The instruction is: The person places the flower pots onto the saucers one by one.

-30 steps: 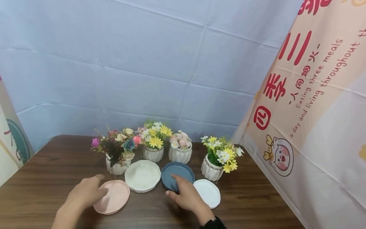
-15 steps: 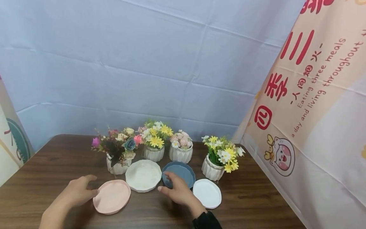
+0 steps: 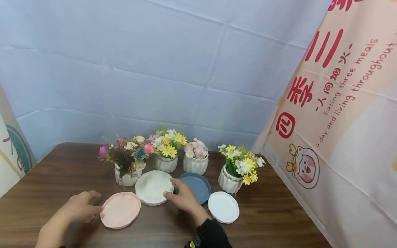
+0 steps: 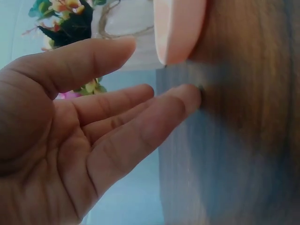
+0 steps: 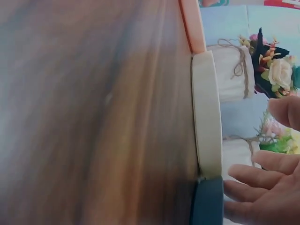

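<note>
My left hand (image 3: 77, 207) is beside the left rim of the pink plate (image 3: 121, 210), its thumb tip close to the rim. In the left wrist view the fingers of that left hand (image 4: 79, 126) are loosely extended and hold nothing, with a gap to the pink plate (image 4: 176, 30). Over the gap between the large off-white plate (image 3: 152, 188) and the blue plate (image 3: 198, 187) hovers my right hand (image 3: 185, 198). The right wrist view shows this right hand (image 5: 267, 187) with spread, relaxed fingers and nothing in them. Whether a fingertip touches a plate, I cannot tell.
Farther right lies a small white plate (image 3: 224, 207). Behind the plates stand several white flowerpots, among them one with mixed roses (image 3: 127, 177) and one with yellow and white daisies (image 3: 230, 182). All rest on a dark wooden table (image 3: 266, 220), with a pale cloth (image 3: 130, 69) behind.
My right hand has moved left, from over the blue plate toward the off-white plate's right edge. My left hand has drawn back leftward from the pink plate. The plates have stayed in place.
</note>
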A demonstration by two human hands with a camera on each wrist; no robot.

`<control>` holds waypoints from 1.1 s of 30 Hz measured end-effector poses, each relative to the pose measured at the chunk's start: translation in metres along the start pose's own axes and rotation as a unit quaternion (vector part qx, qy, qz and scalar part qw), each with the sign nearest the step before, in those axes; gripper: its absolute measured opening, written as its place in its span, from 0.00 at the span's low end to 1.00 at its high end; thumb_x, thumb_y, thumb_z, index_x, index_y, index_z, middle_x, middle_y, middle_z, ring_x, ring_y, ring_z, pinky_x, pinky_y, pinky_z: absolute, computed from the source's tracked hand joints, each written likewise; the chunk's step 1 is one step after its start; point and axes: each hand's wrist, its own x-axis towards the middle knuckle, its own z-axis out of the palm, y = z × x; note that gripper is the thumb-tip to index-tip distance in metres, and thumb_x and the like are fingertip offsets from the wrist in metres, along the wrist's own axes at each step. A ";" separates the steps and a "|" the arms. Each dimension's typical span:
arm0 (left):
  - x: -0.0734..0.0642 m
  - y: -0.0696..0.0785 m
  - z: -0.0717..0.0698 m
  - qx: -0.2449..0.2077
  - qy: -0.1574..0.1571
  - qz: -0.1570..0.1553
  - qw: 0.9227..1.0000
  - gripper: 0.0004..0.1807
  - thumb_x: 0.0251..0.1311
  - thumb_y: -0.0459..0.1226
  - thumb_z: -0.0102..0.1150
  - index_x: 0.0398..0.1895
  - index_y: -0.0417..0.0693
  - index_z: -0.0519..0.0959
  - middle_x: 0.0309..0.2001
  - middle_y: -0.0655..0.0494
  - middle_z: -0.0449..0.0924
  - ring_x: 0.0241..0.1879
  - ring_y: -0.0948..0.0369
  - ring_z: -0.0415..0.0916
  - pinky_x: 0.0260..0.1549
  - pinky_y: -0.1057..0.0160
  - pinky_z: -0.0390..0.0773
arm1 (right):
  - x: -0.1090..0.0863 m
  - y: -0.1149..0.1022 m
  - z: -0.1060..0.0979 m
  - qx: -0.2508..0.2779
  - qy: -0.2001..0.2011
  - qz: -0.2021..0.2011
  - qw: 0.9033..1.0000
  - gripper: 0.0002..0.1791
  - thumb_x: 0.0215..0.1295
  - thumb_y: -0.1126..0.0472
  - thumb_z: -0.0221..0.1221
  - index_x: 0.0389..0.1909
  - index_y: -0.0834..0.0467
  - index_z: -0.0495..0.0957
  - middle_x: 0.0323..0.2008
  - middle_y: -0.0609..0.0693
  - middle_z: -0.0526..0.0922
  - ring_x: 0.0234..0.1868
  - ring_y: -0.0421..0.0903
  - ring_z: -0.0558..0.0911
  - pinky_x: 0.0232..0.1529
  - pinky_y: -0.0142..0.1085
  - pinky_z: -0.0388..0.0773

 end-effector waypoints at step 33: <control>0.005 -0.012 0.003 -0.104 -0.030 0.001 0.994 0.30 0.54 0.33 0.62 0.53 0.18 0.63 0.23 0.48 0.73 0.23 0.57 0.77 0.22 0.60 0.81 | 0.069 -0.037 0.038 -0.030 -0.020 0.042 0.998 0.37 0.55 0.54 0.64 0.65 0.60 0.63 0.57 0.58 0.72 0.56 0.53 0.72 0.47 0.42 0.74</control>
